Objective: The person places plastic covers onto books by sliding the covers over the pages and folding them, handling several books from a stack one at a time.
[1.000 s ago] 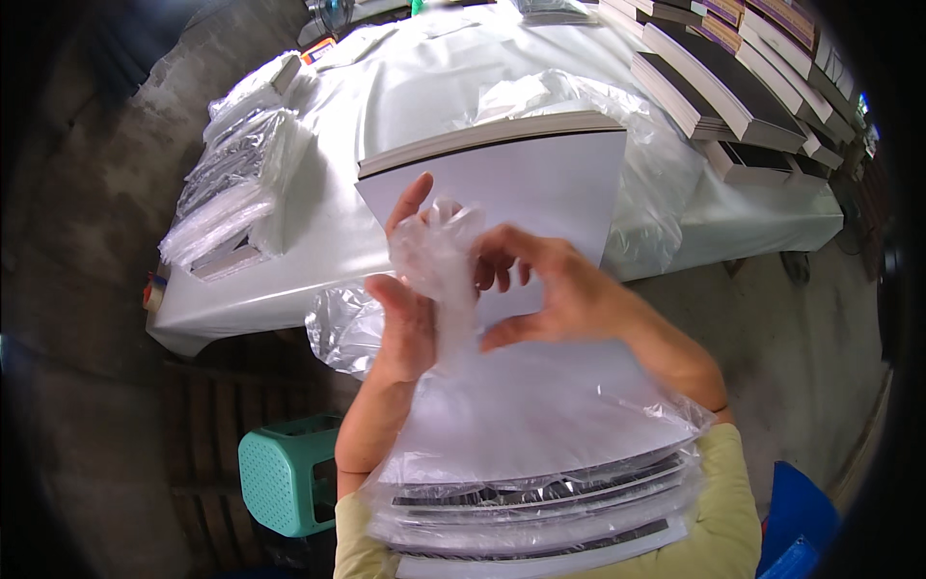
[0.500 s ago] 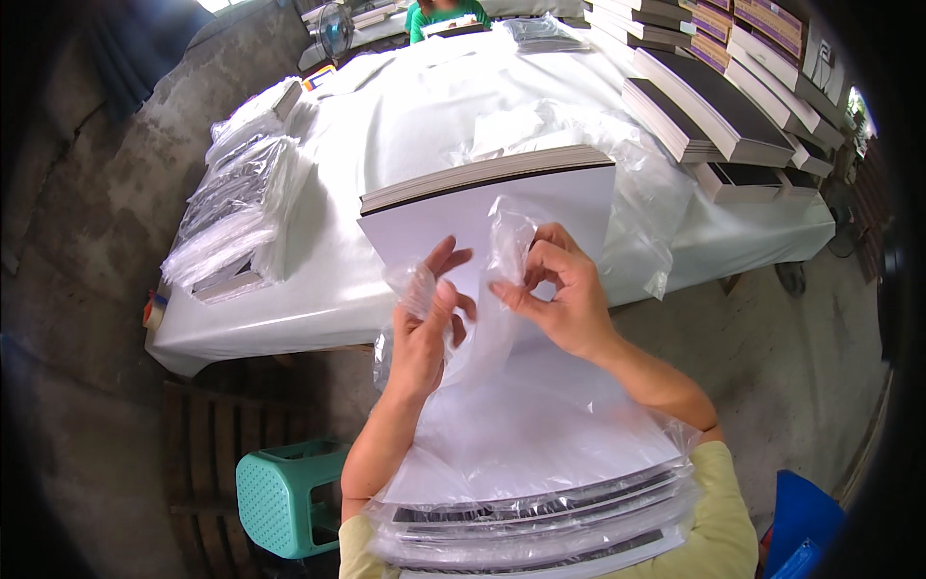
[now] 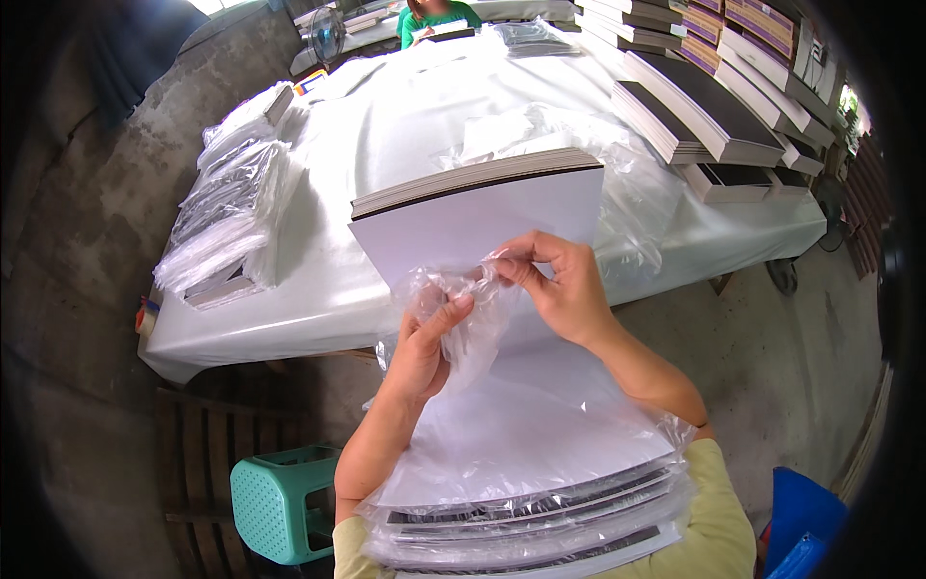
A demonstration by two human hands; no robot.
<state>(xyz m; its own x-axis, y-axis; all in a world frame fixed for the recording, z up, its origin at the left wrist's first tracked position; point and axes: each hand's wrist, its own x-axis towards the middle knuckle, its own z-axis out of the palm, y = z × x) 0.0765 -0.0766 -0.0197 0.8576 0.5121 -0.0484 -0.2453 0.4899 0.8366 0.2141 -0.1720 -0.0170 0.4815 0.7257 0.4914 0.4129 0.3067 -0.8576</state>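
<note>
Beyond the left edge of the white-covered bench [image 3: 318,299] rise a stained wall [image 3: 145,159], dark curtain [image 3: 145,48] and bright window [image 3: 207,6], while a green stool [image 3: 262,511] stands before the near edge, grey floor [image 3: 704,338] showing rightward.

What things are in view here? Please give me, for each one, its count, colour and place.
Gathered film: one piece, clear, between both hands
Layered stack: one, white and cream, table's near side
Wrapped bundle: one, white and black, against the torso
Wrapped packs: several, clear plastic, table's left
Loose film: count unclear, clear, right of the layered stack
Thick blocks: several, black and pale, table's right
Cartons: several, brown and purple, far right
Table: one, white cover, centre
Stool: one, green, lower left
Fan: one, bluish, far end
Person: one, green top, far end
Unclear objects: uncounted, blue, lower right
Left hand: one, bare, holding gathered film
Right hand: one, bare, pinching gathered film
</note>
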